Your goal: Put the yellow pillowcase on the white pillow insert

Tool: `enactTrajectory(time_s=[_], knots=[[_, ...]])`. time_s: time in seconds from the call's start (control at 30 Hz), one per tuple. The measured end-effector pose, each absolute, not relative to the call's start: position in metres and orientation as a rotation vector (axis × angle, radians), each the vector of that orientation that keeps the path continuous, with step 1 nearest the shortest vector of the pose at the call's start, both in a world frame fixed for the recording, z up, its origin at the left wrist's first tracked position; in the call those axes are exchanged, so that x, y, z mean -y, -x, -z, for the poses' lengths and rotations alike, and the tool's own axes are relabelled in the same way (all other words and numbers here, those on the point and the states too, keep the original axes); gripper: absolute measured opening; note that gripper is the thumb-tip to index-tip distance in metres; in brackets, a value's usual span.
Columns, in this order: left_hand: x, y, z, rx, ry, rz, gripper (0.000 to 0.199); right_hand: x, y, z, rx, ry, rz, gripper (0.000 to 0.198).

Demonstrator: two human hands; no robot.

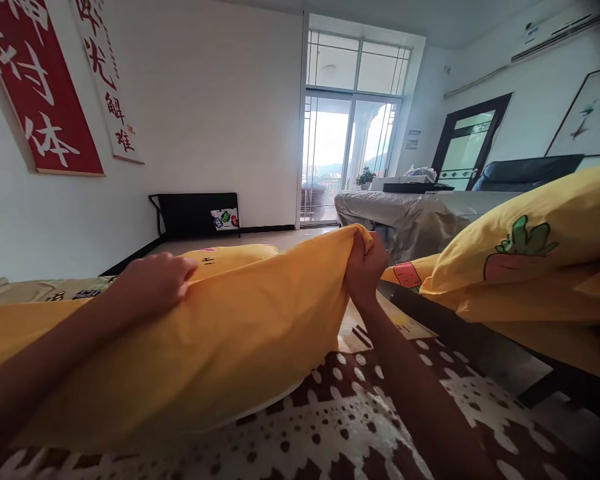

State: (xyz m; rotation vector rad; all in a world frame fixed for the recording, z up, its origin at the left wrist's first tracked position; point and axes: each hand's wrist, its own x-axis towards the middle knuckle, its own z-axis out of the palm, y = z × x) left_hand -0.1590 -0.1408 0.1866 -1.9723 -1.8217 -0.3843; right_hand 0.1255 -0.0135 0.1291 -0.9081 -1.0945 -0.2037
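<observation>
A wide yellow bedding cloth (260, 320) spans from the left edge to the middle, raised in front of me. A pale edge shows along its lower side. My right hand (366, 263) is closed around its upper right corner and holds it up. My left hand (163, 280) has its fingers curled on the cloth's top edge, pinching it. Just behind the cloth lies a yellow pillow (240, 252) with small printed marks, partly hidden. Beneath is a brown and white patterned blanket (345, 413).
At right, yellow bedding with a carrot print (525, 250) lies piled over a dark frame. A table under a plastic cover (405, 217) stands further back, near the glass sliding door (353, 153). A low black object (195, 215) rests by the left wall.
</observation>
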Motion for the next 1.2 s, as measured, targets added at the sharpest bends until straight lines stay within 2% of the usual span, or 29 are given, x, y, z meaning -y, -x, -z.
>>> enactTrajectory(time_s=[0.1, 0.17, 0.23, 0.33, 0.43, 0.67, 0.93, 1.0, 1.07, 1.13, 1.2], knots=[[0.156, 0.152, -0.177, 1.779, 1.926, 0.456, 0.025, 0.006, -0.117, -0.132, 1.124, 0.917, 0.115, 0.031], [0.156, 0.125, -0.164, 1.599, 2.050, 0.540, 0.050, 0.010, -0.108, -0.137, 1.124, 0.891, 0.091, 0.031], [0.148, 0.096, -0.150, 1.491, 2.119, 0.384, 0.066, 0.020, -0.102, -0.142, 1.113, 0.848, 0.103, 0.031], [0.131, 0.072, -0.144, 1.491, 2.070, 0.179, 0.046, 0.036, -0.104, -0.146, 1.131, 0.821, 0.184, 0.029], [0.124, 0.078, -0.155, 1.610, 2.052, 0.207, 0.032, 0.043, -0.113, -0.143, 1.099, 0.833, 0.289, 0.027], [0.131, 0.114, -0.178, 1.689, 1.947, -0.109, 0.041, 0.029, -0.115, -0.138, 1.081, 0.833, 0.332, 0.026], [0.125, 0.169, -0.182, 1.733, 1.614, -0.045, 0.035, 0.035, -0.110, -0.158, 1.195, 0.704, 0.258, 0.028], [0.118, 0.168, -0.184, 1.754, 1.672, 0.080, 0.034, 0.035, -0.105, -0.165, 1.304, 0.649, 0.235, 0.029], [0.111, 0.153, -0.188, 1.669, 1.952, 0.392, 0.037, 0.035, -0.098, -0.173, 1.426, 0.614, 0.213, 0.030], [0.105, 0.127, -0.193, 1.482, 2.255, 0.702, 0.059, 0.037, -0.090, -0.183, 1.495, 0.584, 0.210, 0.032], [0.098, 0.098, -0.197, 1.430, 2.375, 0.829, 0.077, 0.040, -0.086, -0.193, 1.454, 0.565, 0.226, 0.033]])
